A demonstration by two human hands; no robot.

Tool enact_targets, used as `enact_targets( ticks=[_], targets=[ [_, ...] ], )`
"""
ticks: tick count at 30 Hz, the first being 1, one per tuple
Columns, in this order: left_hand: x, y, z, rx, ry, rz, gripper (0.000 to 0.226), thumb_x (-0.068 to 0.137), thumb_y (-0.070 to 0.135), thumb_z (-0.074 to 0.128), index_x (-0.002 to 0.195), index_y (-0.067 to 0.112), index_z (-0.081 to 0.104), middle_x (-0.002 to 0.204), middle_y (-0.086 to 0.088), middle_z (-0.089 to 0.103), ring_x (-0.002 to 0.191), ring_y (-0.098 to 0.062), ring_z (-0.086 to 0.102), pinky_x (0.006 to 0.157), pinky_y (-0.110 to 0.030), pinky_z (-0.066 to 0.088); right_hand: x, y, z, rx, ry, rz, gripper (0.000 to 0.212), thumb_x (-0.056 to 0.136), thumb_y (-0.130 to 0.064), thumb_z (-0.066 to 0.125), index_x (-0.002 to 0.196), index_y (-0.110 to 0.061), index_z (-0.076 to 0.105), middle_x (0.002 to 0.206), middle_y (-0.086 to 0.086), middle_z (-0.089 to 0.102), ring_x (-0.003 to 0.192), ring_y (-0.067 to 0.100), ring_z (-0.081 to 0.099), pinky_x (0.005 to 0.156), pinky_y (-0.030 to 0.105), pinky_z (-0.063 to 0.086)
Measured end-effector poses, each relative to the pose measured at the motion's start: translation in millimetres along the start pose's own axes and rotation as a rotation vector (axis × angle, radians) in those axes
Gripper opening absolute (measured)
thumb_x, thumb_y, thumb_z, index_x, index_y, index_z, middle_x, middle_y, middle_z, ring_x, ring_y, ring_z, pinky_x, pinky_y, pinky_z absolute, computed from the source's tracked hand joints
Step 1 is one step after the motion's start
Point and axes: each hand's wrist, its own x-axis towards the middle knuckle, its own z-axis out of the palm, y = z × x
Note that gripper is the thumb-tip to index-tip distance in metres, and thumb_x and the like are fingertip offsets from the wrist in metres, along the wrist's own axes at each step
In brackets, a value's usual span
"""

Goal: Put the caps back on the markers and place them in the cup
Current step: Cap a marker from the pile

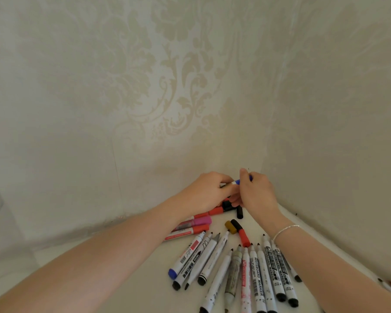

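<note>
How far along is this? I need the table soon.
Early. Capped so far: a few red markers and a pink one by the wall. In hand: the left hand holds a marker and the right hand grips a blue cap at its tip. Left: the white markers lie uncapped, with loose caps. No cup is clearly visible.

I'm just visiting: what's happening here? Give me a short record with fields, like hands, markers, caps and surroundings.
left hand: left hand grips a white marker barrel
right hand: right hand pinches a blue cap at the barrel's end
uncapped markers: a fan of uncapped markers lies on the white table
loose caps: red cap, black cap
capped markers: pink-capped marker near the wall
cup: not identifiable
wrist: bracelet on the right
</note>
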Motion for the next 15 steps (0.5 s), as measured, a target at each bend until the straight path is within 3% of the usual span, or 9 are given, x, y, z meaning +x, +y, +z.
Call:
enact_targets(
  ticks=[5,10,15],
  targets=[
    [-5,-8,-6,0.025,-0.048,-0.018,0.031,0.099,0.042,0.047,0.085,0.020,0.063,0.062,0.003,0.058,0.047,-0.004,0.047,0.052,-0.020,0.038,6,-1,-1,-0.074,-0.168,-0.025,0.044,0.100,-0.037,0.037,0.083,-0.004,0.061,0.062,0.012,0.069,0.054,0.024,0.066,0.063,0.039,0.058],
    [-2,-28,-28,0.323,-0.194,-0.117,0.034,0.095,0.040,0.054,0.089,0.010,0.068,0.076,-0.008,0.062,0.065,-0.016,0.050,0.060,-0.030,0.036,10,12,-3,-0.033,-0.223,0.030,0.038,0.101,-0.036,0.036,0.096,-0.006,0.058,0.073,0.011,0.067,0.053,0.019,0.058,0.054,0.029,0.048],
    [-16,-41,-28,0.672,-0.335,-0.184,0.029,0.089,0.036,0.061,0.108,0.013,0.062,0.100,-0.008,0.065,0.086,-0.025,0.060,0.073,-0.032,0.048,12,40,-7,-0.121,-0.238,0.058,0.035,0.100,-0.025,0.041,0.107,0.003,0.060,0.087,0.021,0.067,0.069,0.024,0.057,0.071,0.037,0.049]
  ],
)
